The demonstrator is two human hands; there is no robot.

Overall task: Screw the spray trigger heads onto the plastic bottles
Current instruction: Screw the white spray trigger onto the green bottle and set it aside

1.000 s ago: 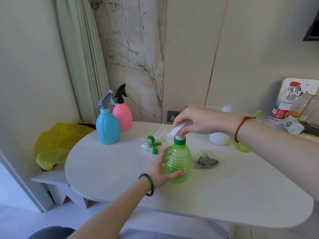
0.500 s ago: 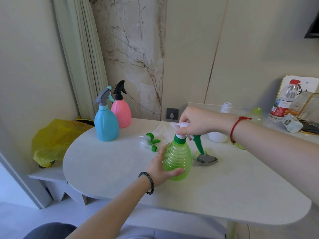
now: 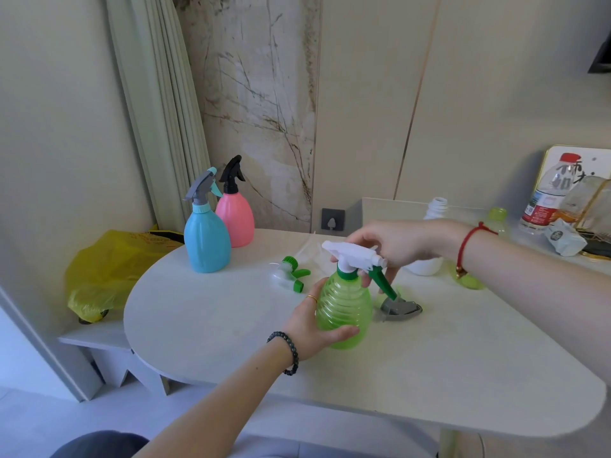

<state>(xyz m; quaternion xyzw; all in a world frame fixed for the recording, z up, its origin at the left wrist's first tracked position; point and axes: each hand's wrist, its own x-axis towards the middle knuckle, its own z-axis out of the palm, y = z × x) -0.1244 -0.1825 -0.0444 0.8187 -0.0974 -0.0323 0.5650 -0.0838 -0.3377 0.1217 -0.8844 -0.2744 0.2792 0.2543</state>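
Note:
My left hand [image 3: 312, 322] grips the ribbed green bottle [image 3: 345, 309], which stands on the white table [image 3: 231, 325]. A white trigger head [image 3: 352, 254] with a green collar and green lever sits on the bottle's neck. My right hand [image 3: 396, 241] holds this head from behind, fingers around its rear and lever. A loose green-and-clear trigger head [image 3: 291, 274] lies to the left. To the right of the bottle lies a loose grey trigger head [image 3: 398, 309]. Behind my right arm stand a headless white bottle [image 3: 436, 206] and a headless yellow-green bottle [image 3: 496, 216].
A blue spray bottle [image 3: 206, 239] and a pink spray bottle [image 3: 236, 218], both with heads on, stand at the table's back left. A yellow bag [image 3: 105, 269] lies on a low bench to the left. A water bottle [image 3: 550, 196] and clutter fill the right counter.
The trigger head has turned on the green bottle: its nozzle now points right and the green lever has swung into view. My right hand has shifted from on top to behind the head.

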